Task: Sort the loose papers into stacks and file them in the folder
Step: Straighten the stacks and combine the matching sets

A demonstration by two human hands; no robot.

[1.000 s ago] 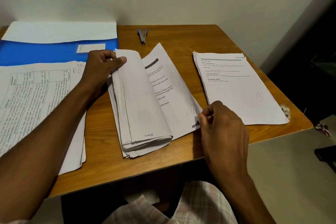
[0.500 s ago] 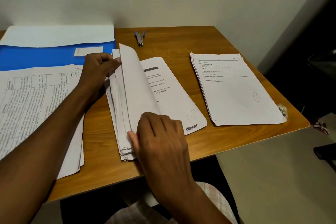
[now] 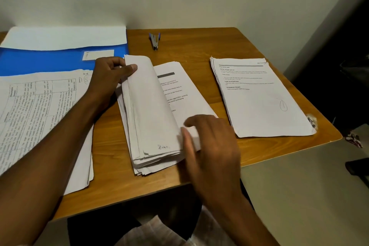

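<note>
Mid stack (image 3: 151, 110) sat center-desk, pages folded back. L hand (image 3: 108, 78) gripped the fold at 11; R hand (image 3: 207, 138) pinched a corner at 5. Risk: fold springs back if L grip slackened, pages slide, order lost. Folder (image 3: 40, 60) at 10.

Two bare forearms in view, no sleeves, no watch, rings or bands seen on either. Left hand (image 3: 108, 78) and right hand (image 3: 211, 146) ungloved. Light checked garment (image 3: 151, 231), pale pink and white, at the lower frame edge. Dark cloth beside it, kind unclear.
</note>
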